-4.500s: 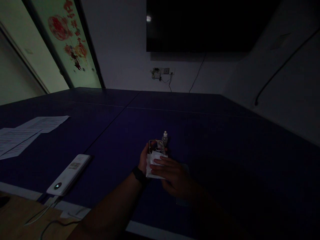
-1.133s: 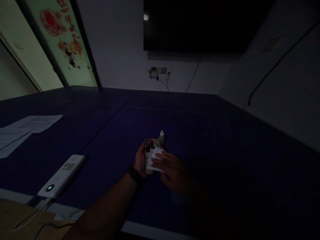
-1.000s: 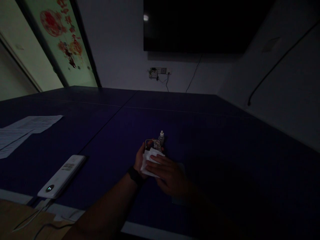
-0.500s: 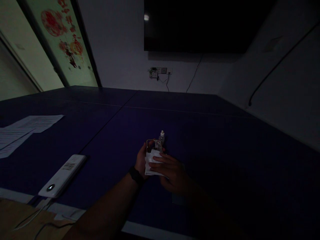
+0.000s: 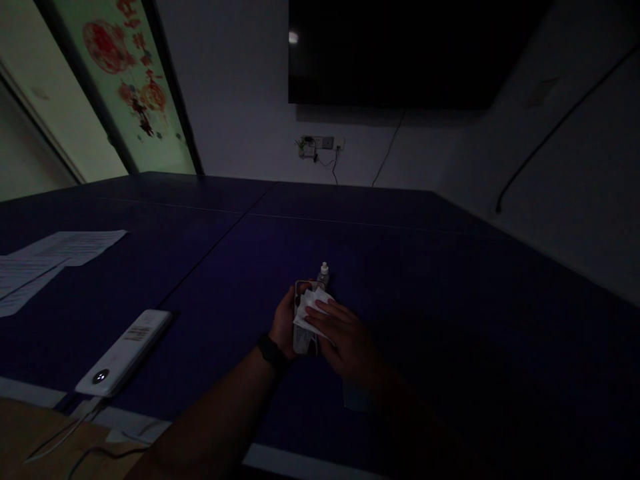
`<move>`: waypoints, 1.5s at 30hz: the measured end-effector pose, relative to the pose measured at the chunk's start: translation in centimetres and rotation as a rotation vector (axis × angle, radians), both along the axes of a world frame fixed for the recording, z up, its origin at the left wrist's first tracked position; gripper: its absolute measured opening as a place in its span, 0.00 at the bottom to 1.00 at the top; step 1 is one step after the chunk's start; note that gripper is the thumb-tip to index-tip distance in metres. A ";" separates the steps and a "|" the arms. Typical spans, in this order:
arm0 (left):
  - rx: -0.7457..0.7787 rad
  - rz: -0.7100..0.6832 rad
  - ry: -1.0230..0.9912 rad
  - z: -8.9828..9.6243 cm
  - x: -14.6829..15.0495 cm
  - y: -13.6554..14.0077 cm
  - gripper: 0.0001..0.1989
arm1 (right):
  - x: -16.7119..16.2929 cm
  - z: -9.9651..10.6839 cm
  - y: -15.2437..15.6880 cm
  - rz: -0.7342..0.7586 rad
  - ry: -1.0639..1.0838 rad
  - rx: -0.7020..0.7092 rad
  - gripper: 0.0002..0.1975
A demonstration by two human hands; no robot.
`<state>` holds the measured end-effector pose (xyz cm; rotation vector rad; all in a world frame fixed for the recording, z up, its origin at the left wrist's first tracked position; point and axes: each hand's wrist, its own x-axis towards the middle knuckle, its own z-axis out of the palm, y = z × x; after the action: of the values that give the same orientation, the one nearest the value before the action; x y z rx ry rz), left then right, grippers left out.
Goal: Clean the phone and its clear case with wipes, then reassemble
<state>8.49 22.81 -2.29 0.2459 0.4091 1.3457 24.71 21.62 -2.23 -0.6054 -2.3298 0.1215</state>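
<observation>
Upright in my left hand (image 5: 283, 325) is a clear phone case (image 5: 303, 341), gripped along its left side. My right hand (image 5: 346, 338) holds a folded white tissue (image 5: 311, 308) flat against the upper part of the case, fingers stretched over it. The lower end of the case shows below the tissue. Just behind the case stands a small clear bottle (image 5: 324, 274) with a white cap, its lower part hidden. Under my right wrist lies a dark flat object (image 5: 357, 398), too dim to name.
A white power bank (image 5: 125, 351) with cables plugged in lies at the left front of the dark blue table (image 5: 210, 293). Printed sheets (image 5: 65, 250) lie further left. A large black screen (image 5: 400, 53) hangs on the far wall above sockets (image 5: 323, 143).
My right hand has slid the tissue up the phone case, uncovering its lower end. The tissue now covers more of the upper part. My left hand stays nearly still.
</observation>
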 end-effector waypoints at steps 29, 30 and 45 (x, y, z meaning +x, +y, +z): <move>0.028 -0.011 -0.032 -1.4 0.1 0.6 0.16 | 0.0 -0.4 0.4 -0.020 0.007 -0.007 0.26; 0.026 -0.011 -0.037 -1.5 0.1 0.7 0.16 | 0.0 -0.3 0.4 -0.022 0.004 -0.010 0.26; 0.025 0.008 -0.006 -1.6 0.0 0.6 0.14 | 0.0 -0.4 0.3 -0.027 -0.003 -0.013 0.27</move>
<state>8.52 23.44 -3.87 0.2608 0.3886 1.3599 24.68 21.96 -2.60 -0.6443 -2.3244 0.1237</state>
